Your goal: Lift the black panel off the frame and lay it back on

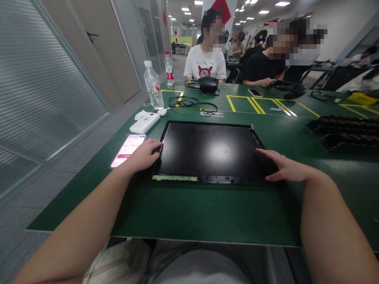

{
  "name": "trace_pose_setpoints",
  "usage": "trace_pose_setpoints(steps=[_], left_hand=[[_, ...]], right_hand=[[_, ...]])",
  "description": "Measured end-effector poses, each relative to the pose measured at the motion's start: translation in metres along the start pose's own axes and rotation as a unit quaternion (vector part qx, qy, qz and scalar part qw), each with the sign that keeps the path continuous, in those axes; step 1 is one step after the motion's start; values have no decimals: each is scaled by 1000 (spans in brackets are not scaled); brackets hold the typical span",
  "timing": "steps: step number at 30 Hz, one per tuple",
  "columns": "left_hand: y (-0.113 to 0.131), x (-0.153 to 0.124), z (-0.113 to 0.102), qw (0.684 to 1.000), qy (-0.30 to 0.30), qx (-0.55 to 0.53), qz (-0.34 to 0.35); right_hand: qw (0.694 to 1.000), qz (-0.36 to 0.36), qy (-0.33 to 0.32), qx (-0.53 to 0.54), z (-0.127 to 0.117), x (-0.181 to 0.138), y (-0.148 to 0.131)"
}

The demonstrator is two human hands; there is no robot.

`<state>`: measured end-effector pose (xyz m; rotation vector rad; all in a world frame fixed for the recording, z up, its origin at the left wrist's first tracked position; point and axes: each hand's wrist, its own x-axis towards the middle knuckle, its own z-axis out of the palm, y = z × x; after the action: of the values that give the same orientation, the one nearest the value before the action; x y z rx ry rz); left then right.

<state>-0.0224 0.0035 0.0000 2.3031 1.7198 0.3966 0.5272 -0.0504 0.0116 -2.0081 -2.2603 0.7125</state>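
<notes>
A black display panel [207, 150] lies flat on the green table in front of me, dark side up. Along its near edge, at the left, runs a narrow green circuit board strip [174, 178]. My left hand [146, 154] grips the panel's left edge, fingertips and thumb on the frame. At the opposite side my right hand [284, 165] holds the right edge, its forefinger reaching over the screen and its thumb near the close corner. The remaining fingers of the right hand are mostly hidden. Left of the panel lies a lit phone [128, 151], partly covered by my left hand.
Behind the phone are a white device [145, 123] and a water bottle [154, 86]. Black cables [189, 102] lie beyond the panel. Dark stacked strips [343, 134] occupy the right side. Two people sit across the green table [207, 215], near a black case [209, 84] and another phone [255, 92].
</notes>
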Motion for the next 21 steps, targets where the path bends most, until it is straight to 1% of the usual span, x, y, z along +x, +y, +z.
trace_pose_setpoints(steps=[6,21], left_hand=[[0,1,0,1000,-10,12,1],[-1,0,2,1000,-4,5,-1]], right_hand=[[999,-26,-25,1,-3,0,4],[1000,-1,-15,-5,-1,0,3]])
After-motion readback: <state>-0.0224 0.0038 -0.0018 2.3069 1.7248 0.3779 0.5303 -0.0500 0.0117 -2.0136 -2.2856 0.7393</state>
